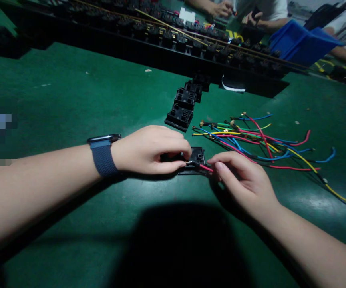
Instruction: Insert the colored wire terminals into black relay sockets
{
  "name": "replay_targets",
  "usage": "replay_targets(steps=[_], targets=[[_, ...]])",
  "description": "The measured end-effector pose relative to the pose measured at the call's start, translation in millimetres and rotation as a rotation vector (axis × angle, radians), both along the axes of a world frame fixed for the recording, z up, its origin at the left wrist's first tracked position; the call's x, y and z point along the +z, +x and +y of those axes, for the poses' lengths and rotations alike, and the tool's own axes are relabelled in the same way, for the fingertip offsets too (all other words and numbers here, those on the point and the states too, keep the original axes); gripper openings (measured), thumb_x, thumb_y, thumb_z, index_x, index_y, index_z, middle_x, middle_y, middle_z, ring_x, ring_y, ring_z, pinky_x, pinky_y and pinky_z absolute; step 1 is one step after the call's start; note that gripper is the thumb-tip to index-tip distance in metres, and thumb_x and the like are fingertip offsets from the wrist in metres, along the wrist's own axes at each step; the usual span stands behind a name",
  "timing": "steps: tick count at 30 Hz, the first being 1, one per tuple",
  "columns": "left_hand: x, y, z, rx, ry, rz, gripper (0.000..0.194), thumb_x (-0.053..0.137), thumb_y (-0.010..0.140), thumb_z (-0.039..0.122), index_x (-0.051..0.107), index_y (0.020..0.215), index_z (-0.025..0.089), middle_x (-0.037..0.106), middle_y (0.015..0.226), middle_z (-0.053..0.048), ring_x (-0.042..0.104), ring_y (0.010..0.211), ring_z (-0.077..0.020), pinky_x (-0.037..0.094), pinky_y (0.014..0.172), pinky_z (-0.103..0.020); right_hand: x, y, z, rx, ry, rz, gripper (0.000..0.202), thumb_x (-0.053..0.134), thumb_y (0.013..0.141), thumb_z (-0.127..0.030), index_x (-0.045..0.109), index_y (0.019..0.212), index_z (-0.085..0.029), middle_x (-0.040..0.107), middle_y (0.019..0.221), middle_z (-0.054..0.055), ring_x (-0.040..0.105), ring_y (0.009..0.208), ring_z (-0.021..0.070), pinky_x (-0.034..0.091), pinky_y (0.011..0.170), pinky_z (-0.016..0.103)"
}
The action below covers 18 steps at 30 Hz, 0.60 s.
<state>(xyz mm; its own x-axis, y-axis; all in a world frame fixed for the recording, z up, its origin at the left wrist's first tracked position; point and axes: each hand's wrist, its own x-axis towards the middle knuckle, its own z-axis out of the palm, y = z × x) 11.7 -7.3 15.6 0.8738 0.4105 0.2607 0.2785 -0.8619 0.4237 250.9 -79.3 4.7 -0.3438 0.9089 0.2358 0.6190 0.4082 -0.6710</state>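
Between my hands is a short red wire (205, 168) with a black sleeve and a small metal terminal at its left end. My left hand (158, 150), with a dark watch on its wrist, is closed and pinches the terminal end between thumb and forefinger. My right hand (245, 176) pinches the red wire's other end with thumb and forefinger. Beneath the wire a black plastic housing (198, 154) lies on the table, partly hidden by my left hand. To the right lies a loose pile of red, blue, yellow and green wires (251, 140) with terminals.
Several black housings (180, 113) form a line on the green table (71, 100), leading to a long black rack (131, 44) filled with parts. A blue bin (299, 44) stands at the back right. Other people's hands (223, 9) show beyond the rack.
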Motion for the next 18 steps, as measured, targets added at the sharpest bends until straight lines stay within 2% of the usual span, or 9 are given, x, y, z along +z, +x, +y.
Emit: replay_targets(steps=[10, 13, 18], targets=[[-2.1, -1, 1, -0.013, 0.026, -0.012, 0.015, 0.050, 0.089, 0.026, 0.063, 0.092, 0.019, 0.065, 0.077, -0.003, 0.056, 0.070, -0.0141, 0.038, 0.067, -0.024, -6.5, 4, -2, -0.028, -0.170, 0.177, 0.020, 0.041, 0.098, -0.029, 0.059, 0.097, -0.022, 0.063, 0.078, 0.001, 0.062, 0.070, 0.0140, 0.046, 0.057, 0.024], [-2.8, -1, 1, -0.012, 0.042, -0.013, 0.015, 0.050, 0.089, 0.026, 0.063, 0.092, 0.019, 0.065, 0.077, -0.003, 0.056, 0.069, -0.0140, 0.038, 0.066, -0.024, -3.9, 3, -1, -0.012, -0.128, 0.123, 0.019, 0.041, 0.097, -0.025, 0.059, 0.095, -0.022, 0.064, 0.077, 0.000, 0.062, 0.070, 0.0132, 0.047, 0.060, 0.024], [-3.0, -1, 2, -0.014, 0.047, -0.016, 0.016, 0.049, 0.090, 0.027, 0.063, 0.092, 0.019, 0.065, 0.076, -0.003, 0.055, 0.068, -0.0138, 0.037, 0.065, -0.024, 3.9, -3, 1, 0.065, 0.057, -0.058, 0.011, 0.050, 0.091, -0.016, 0.060, 0.092, -0.021, 0.068, 0.081, 0.001, 0.064, 0.072, 0.0129, 0.050, 0.065, 0.023]])
